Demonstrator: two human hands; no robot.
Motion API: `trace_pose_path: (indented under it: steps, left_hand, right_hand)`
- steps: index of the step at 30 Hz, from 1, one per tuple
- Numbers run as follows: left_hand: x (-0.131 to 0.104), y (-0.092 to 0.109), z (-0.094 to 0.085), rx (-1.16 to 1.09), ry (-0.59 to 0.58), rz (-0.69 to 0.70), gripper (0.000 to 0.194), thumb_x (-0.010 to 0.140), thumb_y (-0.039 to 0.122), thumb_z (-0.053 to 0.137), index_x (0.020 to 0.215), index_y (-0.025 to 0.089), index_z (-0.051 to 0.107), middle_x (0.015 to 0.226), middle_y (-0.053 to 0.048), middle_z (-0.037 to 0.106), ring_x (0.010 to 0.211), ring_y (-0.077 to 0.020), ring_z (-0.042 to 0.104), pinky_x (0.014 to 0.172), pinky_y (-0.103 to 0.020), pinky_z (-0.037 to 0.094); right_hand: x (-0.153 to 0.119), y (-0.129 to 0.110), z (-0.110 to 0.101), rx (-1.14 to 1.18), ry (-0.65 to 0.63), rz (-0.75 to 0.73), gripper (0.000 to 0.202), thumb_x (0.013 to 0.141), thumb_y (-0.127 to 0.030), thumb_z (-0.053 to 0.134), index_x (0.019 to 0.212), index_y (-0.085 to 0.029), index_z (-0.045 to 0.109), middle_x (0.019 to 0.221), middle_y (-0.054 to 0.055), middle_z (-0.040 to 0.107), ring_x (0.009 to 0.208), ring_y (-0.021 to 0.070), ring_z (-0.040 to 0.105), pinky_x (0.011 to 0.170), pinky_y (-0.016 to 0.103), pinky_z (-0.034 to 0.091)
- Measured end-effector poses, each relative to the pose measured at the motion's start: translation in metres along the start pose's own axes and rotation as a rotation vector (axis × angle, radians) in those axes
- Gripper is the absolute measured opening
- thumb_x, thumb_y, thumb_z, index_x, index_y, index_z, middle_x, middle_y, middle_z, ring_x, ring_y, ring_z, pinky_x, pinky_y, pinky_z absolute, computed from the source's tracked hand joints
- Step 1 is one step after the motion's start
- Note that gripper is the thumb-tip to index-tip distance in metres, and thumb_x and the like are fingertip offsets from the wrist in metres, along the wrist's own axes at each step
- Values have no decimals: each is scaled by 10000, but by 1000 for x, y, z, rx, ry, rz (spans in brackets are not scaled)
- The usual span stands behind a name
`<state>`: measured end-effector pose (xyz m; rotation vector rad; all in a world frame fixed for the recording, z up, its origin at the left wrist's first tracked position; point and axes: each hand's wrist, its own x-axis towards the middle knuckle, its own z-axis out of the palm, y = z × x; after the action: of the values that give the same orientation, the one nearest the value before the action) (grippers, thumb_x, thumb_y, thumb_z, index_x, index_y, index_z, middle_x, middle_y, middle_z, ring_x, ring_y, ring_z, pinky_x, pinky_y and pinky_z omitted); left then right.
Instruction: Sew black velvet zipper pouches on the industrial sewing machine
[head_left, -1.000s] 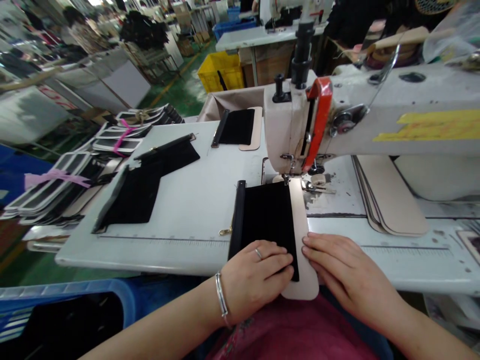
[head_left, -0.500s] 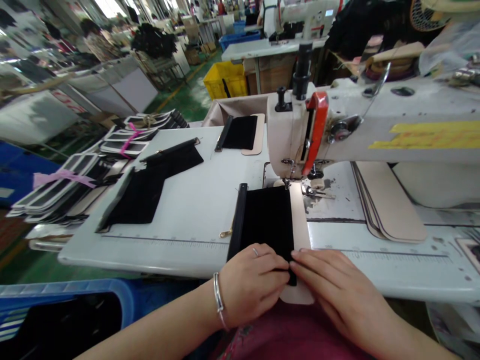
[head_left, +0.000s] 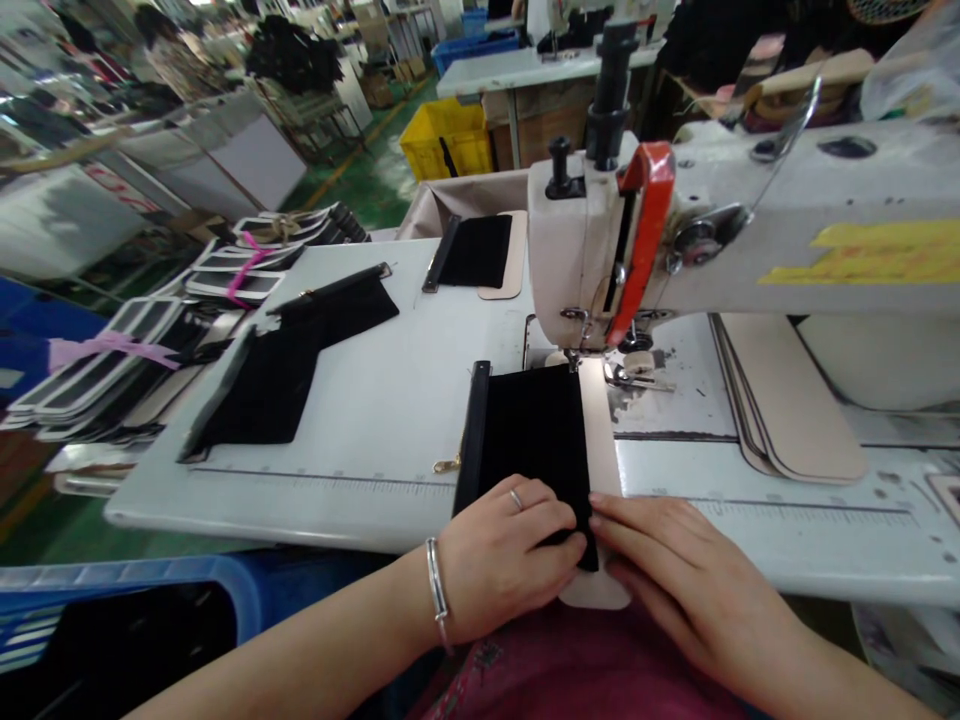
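Note:
A black fabric piece [head_left: 532,425] with a zipper strip [head_left: 474,430] along its left side lies on a beige panel [head_left: 600,420]. Their far end sits under the presser foot [head_left: 574,362] of the sewing machine [head_left: 577,240]. My left hand [head_left: 510,555] has its fingers curled, thumb and forefinger pinching at the fabric's near right part. Over the panel's right edge rests my right hand [head_left: 675,570], its fingers straight and side by side, tips at the fabric's edge. A gold zipper pull [head_left: 448,465] sticks out on the left.
Two black zippered pieces [head_left: 262,385] lie at the table's left; another fabric-and-panel piece [head_left: 476,252] lies at the back. Beige panels [head_left: 795,400] are stacked under the machine arm. Tied bundles [head_left: 112,360] stand left of the table, above a blue bin [head_left: 247,600].
The camera view has shifted slightly. My left forefinger and thumb have shifted a little on the fabric, and the right fingertips sit slightly farther right. The fabric stays under the presser foot.

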<state>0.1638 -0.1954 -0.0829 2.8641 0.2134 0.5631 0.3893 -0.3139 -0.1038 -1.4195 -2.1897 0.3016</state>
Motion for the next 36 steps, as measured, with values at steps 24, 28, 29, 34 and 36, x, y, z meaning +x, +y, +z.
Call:
trace_pose_path:
  steps: [24,28,29,34,36]
  left_hand:
    - [56,-84,8,142,-96,-229,408,1036,356,539,1396,168,578,1465,-132,552,1404,-302,477,1195,-517,399]
    - [63,-96,9,162,-81,-225,381,1037,327,537,1382,175,591,1441,-146,562,1365,-297,517,1174,-522,422]
    - [62,-96,8,165,-72,-216,368,1035,310,540,1372,176,600,1430,-148,568,1357,-296,524,1166,-522,430]
    - [38,-65,-2,18,-2,-77,276,1024,349,569,1199,174,690,1298,-115,657,1256,-256,600,1111,-461,491]
    - [25,-47,-5,-58,29,-28,215,1011,321,599,1122,169,704,1209,-83,705,1158,-220,648,1067,-411,520]
  right_hand:
    - [14,9,-6,-91,-87,-68,442,1002,-141,497,1437,-209,527,1506,35,543,1308,215,527,1015,399,520]
    - [24,14,-6,-83,-76,-48,409,1012,-165,511,1417,-210,535,1487,36,559,1300,215,521,1019,405,505]
    - [26,15,-7,-82,-66,-50,397,1014,-170,513,1408,-206,541,1476,40,568,1290,216,527,1010,405,507]
    - [31,19,-8,-71,-39,-28,367,1017,-188,520,1382,-203,555,1445,61,588,1258,225,548,1000,417,500]
    - [28,20,-7,-48,-31,-16,363,1014,-192,529,1376,-209,561,1423,67,598,1244,226,556,1009,424,493]
